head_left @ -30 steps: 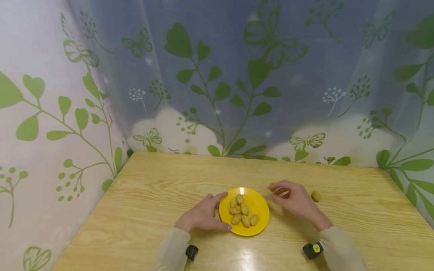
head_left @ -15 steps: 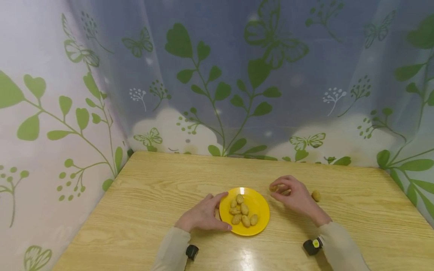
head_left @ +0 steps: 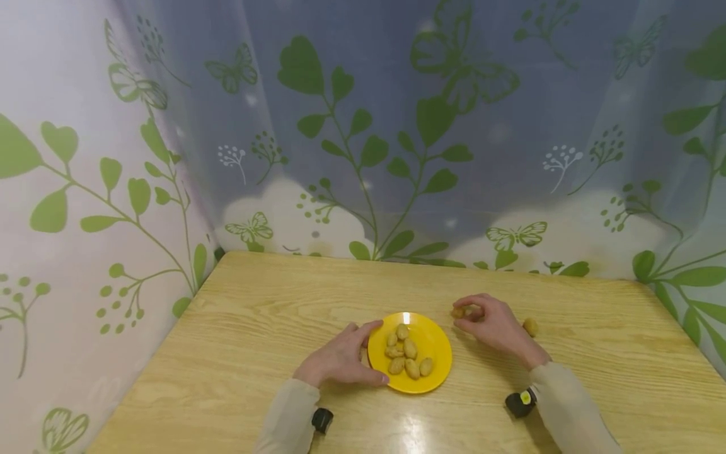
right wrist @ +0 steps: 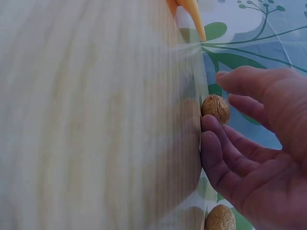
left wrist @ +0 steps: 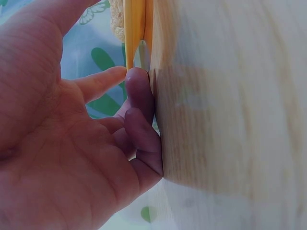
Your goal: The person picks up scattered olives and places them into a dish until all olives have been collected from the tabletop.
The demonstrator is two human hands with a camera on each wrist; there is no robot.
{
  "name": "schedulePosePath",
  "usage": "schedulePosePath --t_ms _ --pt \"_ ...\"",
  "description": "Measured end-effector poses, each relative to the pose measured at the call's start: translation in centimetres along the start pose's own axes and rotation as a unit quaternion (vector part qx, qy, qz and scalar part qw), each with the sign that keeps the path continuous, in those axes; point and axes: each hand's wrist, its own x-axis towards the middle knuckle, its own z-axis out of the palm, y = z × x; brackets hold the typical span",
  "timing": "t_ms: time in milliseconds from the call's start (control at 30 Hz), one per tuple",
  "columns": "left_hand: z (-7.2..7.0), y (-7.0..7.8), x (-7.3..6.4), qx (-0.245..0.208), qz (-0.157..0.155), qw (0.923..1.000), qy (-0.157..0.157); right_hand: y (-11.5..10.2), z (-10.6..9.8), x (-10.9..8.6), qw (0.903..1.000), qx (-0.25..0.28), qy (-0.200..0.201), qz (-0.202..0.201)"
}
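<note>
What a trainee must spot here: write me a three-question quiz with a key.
1. True or false: the yellow plate stands between the left grip and the right grip.
2. Choose: the yellow plate's edge is touched by a) the left grip, b) the right grip, c) neither.
3. Fill in: in the head view, one loose nut-like piece lies on the wooden table, to the ___ of the right grip.
Key: 1 true; 2 a; 3 right.

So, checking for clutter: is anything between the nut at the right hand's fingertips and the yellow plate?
Nothing visible but table lies between the nut and plate; only the thumb of the right hand sits near that path. The other loose nut lies right of the hand.
</note>
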Motion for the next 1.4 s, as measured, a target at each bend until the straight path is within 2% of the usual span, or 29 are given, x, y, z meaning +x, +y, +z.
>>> schedulePosePath --t_ms 233,1400 --pt "-0.11 0.12 0.04 -0.001 0.000 1.0000 -0.001 0.18 -0.07 0.40 0.9998 0.003 -0.009 0.016" --pt "-0.13 0.19 0.01 -0.002 -0.004 1.0000 -0.004 0.64 -0.21 0.18 0.9995 0.022 -0.023 0.005"
